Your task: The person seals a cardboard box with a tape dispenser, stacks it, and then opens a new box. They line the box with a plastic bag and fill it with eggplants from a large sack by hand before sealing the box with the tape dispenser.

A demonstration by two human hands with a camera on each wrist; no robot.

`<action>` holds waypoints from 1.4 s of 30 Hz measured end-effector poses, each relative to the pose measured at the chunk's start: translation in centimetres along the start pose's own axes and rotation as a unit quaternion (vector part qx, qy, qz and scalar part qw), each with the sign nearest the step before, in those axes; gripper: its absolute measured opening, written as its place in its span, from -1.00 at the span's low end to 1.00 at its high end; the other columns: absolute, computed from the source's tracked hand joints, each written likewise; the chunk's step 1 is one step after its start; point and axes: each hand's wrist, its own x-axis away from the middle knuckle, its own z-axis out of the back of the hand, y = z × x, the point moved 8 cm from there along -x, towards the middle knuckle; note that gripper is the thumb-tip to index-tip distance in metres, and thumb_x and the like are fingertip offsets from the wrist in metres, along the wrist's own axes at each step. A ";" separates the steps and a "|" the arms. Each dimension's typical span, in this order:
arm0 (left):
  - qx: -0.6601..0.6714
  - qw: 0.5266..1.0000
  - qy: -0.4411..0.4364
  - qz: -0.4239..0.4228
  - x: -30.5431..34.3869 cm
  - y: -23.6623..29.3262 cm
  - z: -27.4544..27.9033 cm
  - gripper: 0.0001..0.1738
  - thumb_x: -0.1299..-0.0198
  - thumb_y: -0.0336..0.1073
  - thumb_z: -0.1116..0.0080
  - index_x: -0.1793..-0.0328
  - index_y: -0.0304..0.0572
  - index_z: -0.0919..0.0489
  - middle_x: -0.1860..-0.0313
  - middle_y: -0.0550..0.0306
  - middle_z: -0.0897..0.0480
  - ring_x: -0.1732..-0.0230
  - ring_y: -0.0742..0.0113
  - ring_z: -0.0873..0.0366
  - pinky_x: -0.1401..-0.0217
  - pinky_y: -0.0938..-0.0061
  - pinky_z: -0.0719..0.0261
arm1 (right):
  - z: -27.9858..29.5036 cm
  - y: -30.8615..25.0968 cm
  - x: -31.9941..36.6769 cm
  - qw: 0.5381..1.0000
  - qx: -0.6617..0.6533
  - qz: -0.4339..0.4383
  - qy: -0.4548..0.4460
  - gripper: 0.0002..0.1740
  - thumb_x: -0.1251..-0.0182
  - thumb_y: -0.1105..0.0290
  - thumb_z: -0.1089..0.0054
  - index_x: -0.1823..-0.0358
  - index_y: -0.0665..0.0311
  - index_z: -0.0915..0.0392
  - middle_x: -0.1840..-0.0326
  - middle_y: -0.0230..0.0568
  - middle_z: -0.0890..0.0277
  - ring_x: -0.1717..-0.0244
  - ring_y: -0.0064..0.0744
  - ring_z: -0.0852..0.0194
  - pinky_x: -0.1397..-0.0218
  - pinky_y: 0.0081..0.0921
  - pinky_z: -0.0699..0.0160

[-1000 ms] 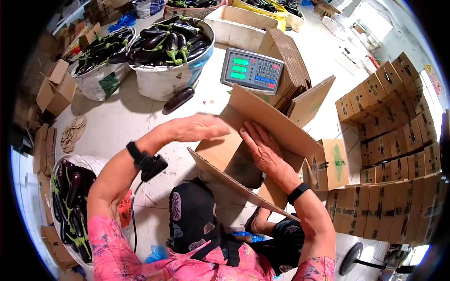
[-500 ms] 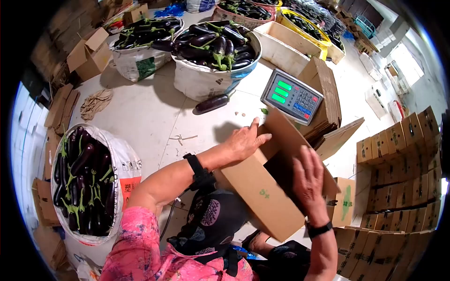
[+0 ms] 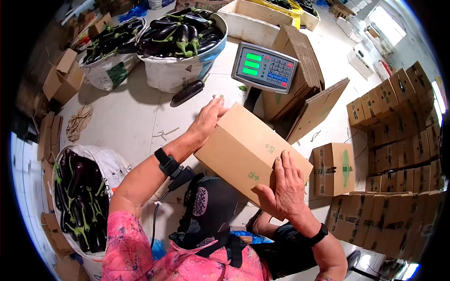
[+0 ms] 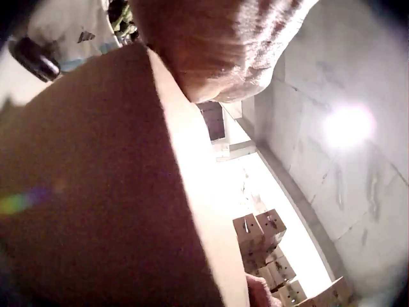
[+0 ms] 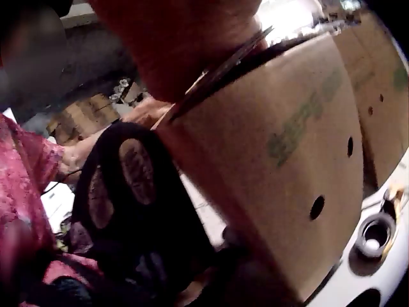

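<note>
A brown cardboard box [image 3: 239, 145] lies tilted above my knees, with two long top flaps folded down and green marks on them. My left hand [image 3: 206, 121] lies along its far left end, fingers stretched toward the far corner. In the left wrist view that hand [image 4: 223, 51] overlaps the top edge of the box [image 4: 89, 185]. Flat across the right part of the flaps rests my right hand [image 3: 287, 189], fingers straight and thumb spread. The right wrist view shows a box side [image 5: 281, 153] with two round holes and green print.
Ahead stands a scale display [image 3: 265, 66], beside folded cartons [image 3: 300, 61]. Sacks of eggplants [image 3: 183, 37] stand ahead and at the left [image 3: 79, 201]; a single eggplant [image 3: 188, 92] lies on the floor. A closed box [image 3: 333, 168] and stacked boxes [image 3: 398, 103] are at the right.
The box's upright flaps have been folded down over its opening. My left hand has moved from above the opening to the far left end; the right has moved from inside onto the top.
</note>
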 end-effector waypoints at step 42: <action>-0.565 0.805 -0.026 -0.181 0.6 3.3 -5.0 -0.71 -0.50 -0.28 0.12 -0.11 -0.36 -0.49 -0.02 -0.01 -0.50 -0.11 0.13 -0.47 -0.26 0.44 -0.36 | -30.5 28.9 16.0 0.782 -0.276 -0.550 -0.096 0.07 0.22 -0.40 -0.52 0.02 0.54 -0.56 0.13 0.22 -0.68 0.04 0.07 -0.68 -0.04 -0.19 -0.63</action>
